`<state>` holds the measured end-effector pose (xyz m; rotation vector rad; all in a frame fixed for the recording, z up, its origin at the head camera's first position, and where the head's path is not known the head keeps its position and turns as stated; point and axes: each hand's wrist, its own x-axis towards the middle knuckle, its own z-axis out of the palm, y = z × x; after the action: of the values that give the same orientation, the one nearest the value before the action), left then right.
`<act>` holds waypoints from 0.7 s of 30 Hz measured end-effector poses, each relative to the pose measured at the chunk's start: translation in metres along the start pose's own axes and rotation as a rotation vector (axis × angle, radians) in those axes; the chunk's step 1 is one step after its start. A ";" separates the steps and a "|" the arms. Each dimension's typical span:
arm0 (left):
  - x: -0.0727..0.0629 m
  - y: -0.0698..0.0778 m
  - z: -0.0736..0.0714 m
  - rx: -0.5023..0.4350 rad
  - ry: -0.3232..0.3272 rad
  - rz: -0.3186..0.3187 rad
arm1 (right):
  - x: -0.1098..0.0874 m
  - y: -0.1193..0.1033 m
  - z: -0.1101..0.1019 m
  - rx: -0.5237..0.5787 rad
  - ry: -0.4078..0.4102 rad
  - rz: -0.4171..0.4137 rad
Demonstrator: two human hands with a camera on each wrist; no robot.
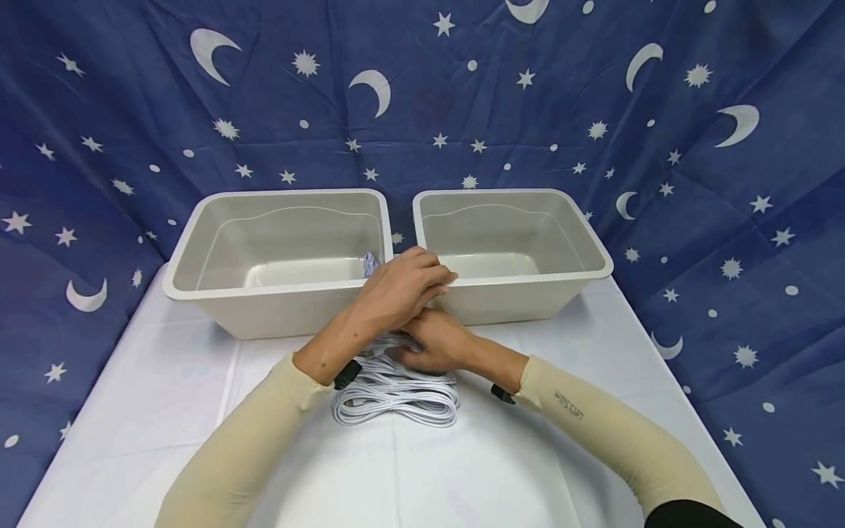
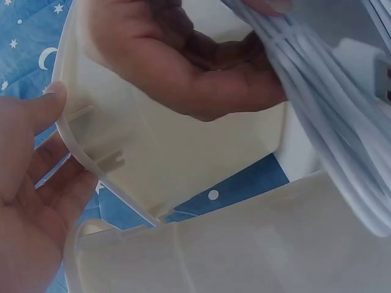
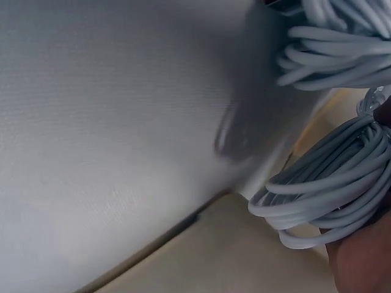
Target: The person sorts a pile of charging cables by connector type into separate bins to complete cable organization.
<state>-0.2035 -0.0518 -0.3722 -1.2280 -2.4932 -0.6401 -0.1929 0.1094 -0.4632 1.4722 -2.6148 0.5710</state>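
Two pale grey bins stand side by side, a left bin (image 1: 277, 293) and a right bin (image 1: 521, 279). My left hand (image 1: 399, 290) reaches across to the near left corner of the right bin. Its thumb and fingers (image 2: 73, 189) hold the rim there. Below it, my right hand (image 1: 439, 341) is partly hidden by the left one. The right hand grips a bundle of white cable (image 2: 330, 104), tied near the fingers, its loops hanging down. Several more coiled white cables (image 1: 396, 396) lie on the table under the wrists.
A small purplish cord (image 1: 370, 264) shows inside the left bin at its right end. White cloth covers the table (image 1: 449, 469). Behind the bins hangs a blue curtain (image 1: 436, 95) with moons and stars.
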 end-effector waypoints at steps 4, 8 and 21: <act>-0.001 0.000 0.001 -0.015 -0.001 0.002 | -0.003 -0.005 -0.004 -0.011 -0.001 -0.003; -0.001 0.000 0.002 -0.025 0.001 0.008 | -0.008 -0.009 -0.010 -0.015 -0.009 -0.013; -0.002 0.000 -0.002 -0.011 -0.019 -0.020 | -0.017 -0.019 -0.030 -0.065 0.010 -0.096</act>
<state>-0.2020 -0.0541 -0.3712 -1.2207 -2.5234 -0.6514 -0.1707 0.1255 -0.4342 1.5606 -2.5138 0.4777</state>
